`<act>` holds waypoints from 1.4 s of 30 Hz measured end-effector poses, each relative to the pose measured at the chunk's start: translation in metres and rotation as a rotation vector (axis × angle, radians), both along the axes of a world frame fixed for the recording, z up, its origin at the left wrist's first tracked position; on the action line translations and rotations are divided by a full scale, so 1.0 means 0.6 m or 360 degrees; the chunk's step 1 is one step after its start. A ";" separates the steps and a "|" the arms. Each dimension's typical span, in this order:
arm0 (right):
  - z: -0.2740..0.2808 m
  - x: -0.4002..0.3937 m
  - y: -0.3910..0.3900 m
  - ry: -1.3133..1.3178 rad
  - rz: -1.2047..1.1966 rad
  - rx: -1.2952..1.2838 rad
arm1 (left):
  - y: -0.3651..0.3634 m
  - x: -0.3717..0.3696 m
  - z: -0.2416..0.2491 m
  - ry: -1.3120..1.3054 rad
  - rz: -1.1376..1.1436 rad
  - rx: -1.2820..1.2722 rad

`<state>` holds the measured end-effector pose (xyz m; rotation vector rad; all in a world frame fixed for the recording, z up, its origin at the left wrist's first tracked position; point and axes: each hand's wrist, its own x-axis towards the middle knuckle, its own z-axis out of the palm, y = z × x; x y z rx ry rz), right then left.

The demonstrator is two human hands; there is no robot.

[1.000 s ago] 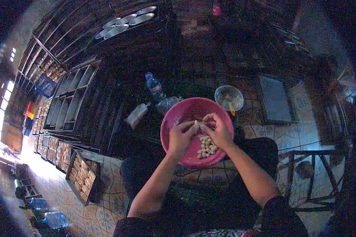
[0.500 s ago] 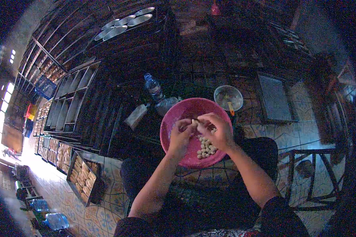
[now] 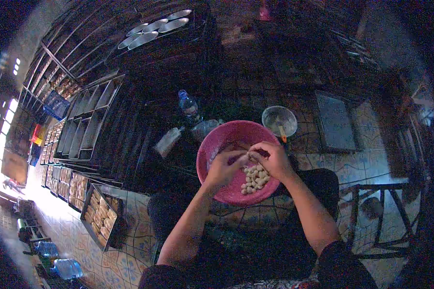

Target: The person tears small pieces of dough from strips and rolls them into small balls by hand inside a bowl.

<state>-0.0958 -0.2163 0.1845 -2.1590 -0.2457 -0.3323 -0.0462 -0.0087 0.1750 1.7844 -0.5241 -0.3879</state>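
A pink basin [image 3: 203,179] stands between my knees, with several small pale dough balls [image 3: 253,182] heaped on its right side. Above them my left hand [image 3: 222,168] and my right hand [image 3: 276,164] meet at the fingertips. Both are closed in a pinch on a small piece of dough [image 3: 248,155], which the fingers mostly cover.
Beyond the basin are a metal bowl [image 3: 274,114] with an orange-handled tool [image 3: 283,134], a plastic bottle [image 3: 188,105] and a plastic bag [image 3: 168,141]. Left stands a tray of bread rolls [image 3: 98,216]; right, a metal frame [image 3: 356,216] and a flat tray [image 3: 336,123].
My hands have shifted slightly to the right and lower, and the fingertips have come together. The dough piece that showed between them is now mostly covered.
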 end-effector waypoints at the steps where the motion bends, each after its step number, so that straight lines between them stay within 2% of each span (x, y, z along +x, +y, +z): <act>1: -0.003 0.000 0.001 -0.0001 -0.0003 0.0001 | 0.002 -0.004 0.005 -0.0145 0.0001 0.0167; 2: -0.006 0.000 0.003 -0.0024 0.0104 -0.0019 | 0.001 -0.008 0.010 -0.0289 0.0001 0.0334; 3: -0.009 0.000 0.005 -0.0047 0.0211 -0.0040 | 0.001 -0.006 0.001 -0.0290 -0.0003 0.0335; 6: -0.027 0.001 0.018 0.0156 0.0067 0.0206 | 0.002 0.003 -0.034 -0.0281 0.0054 0.0437; 8: -0.012 -0.002 0.027 0.0052 0.0038 0.0190 | -0.002 0.007 -0.042 0.0092 0.0155 0.0161; 9: -0.002 -0.003 0.030 -0.0053 0.0009 0.0170 | -0.004 0.007 -0.045 0.0086 0.0155 0.0160; 11: 0.001 0.000 0.023 -0.0166 0.0075 0.0064 | -0.006 0.005 -0.051 0.0632 0.0329 -0.0141; 13: -0.003 -0.001 0.021 -0.0272 0.0137 -0.0043 | -0.004 -0.003 -0.027 0.0694 0.0306 -0.0179; 15: -0.010 -0.003 0.024 0.0006 0.0116 0.0365 | -0.004 -0.005 -0.023 0.0756 0.0285 -0.0215; 17: -0.007 -0.004 0.022 0.0113 0.0098 0.0451 | -0.005 -0.002 -0.037 0.0905 0.0259 -0.0536; 19: -0.007 -0.003 0.020 0.0219 0.0076 0.0531 | -0.004 -0.002 -0.029 0.1021 0.0204 -0.0639; 20: -0.012 -0.001 0.020 0.0366 0.0127 0.0832 | -0.004 -0.003 -0.025 0.1137 0.0149 -0.0740; 21: -0.013 0.001 0.022 0.0513 0.0180 0.1134 | -0.006 -0.005 -0.023 0.1136 0.0150 -0.0740; 25: -0.030 0.001 0.038 0.0604 0.0041 0.1426 | -0.016 -0.013 -0.021 0.1071 0.0262 -0.0811; 27: -0.038 0.003 0.047 0.0093 -0.0349 0.0818 | -0.015 -0.012 -0.033 0.1056 0.0281 -0.0839; 28: -0.031 0.000 0.046 0.0093 -0.0351 0.0818 | -0.015 -0.008 -0.045 0.0990 0.0292 -0.0719; 30: -0.014 -0.006 0.041 -0.0058 -0.0208 0.0378 | -0.018 -0.007 -0.053 0.0923 0.0302 -0.0601; 33: -0.013 -0.006 0.052 -0.0089 -0.0149 0.0350 | -0.024 -0.022 -0.035 0.0929 0.0495 -0.0382; 36: 0.000 -0.008 0.050 -0.0172 -0.0033 0.0253 | -0.024 -0.029 -0.023 0.1000 0.0427 -0.0598; 38: 0.000 -0.001 0.032 -0.0173 0.0085 0.0176 | -0.020 -0.026 -0.026 0.1198 0.0397 -0.0790; 39: 0.002 0.002 0.026 -0.0177 0.0202 0.0098 | -0.017 -0.022 -0.029 0.1196 0.0397 -0.0788; 42: 0.003 -0.006 0.022 -0.0171 0.0141 -0.0126 | -0.007 -0.012 -0.025 0.1112 0.0234 -0.0760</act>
